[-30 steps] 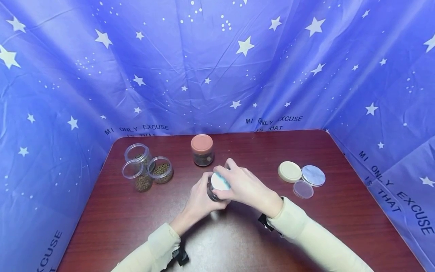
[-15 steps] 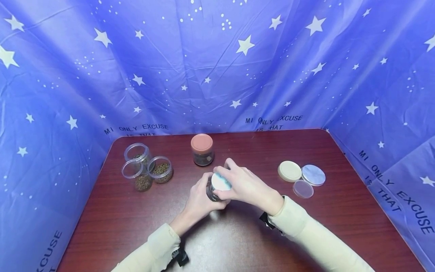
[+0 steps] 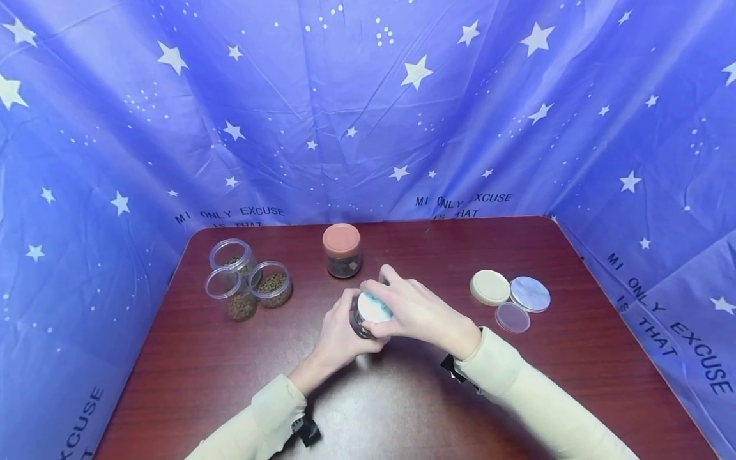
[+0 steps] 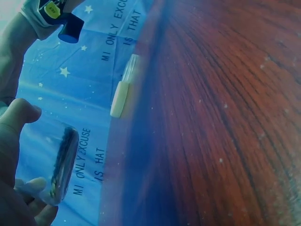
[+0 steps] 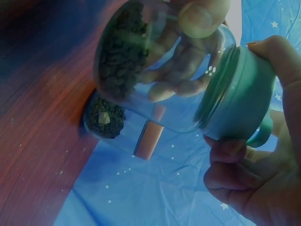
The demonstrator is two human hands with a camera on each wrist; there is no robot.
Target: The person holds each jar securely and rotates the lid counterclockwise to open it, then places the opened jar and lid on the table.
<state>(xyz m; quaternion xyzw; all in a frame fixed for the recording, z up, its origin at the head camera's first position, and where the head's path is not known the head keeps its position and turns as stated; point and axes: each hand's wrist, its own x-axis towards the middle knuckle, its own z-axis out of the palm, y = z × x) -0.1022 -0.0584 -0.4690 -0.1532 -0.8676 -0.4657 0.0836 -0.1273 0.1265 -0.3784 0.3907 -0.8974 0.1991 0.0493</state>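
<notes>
My left hand (image 3: 336, 335) grips the body of a clear jar (image 5: 162, 101) near the middle of the table. Dark pellets lie at the bottom of this jar, best seen in the right wrist view. My right hand (image 3: 416, 313) grips the jar's round lid (image 5: 244, 94), fingers and thumb around its edge. That lid looks green with a small loop in the right wrist view, and pale with a blue tint from above. It sits at the jar's mouth; how tightly, I cannot tell. In the left wrist view the jar (image 4: 63, 162) shows partly behind my left fingers.
Behind the hands stands a jar with an orange lid (image 3: 342, 240). Three lidless clear jars (image 3: 271, 285) holding brownish pellets stand at left. At right lie a cream lid (image 3: 490, 287), a silvery lid (image 3: 530, 294) and a clear lid (image 3: 513, 317). A starry blue curtain (image 3: 310, 128) surrounds the table.
</notes>
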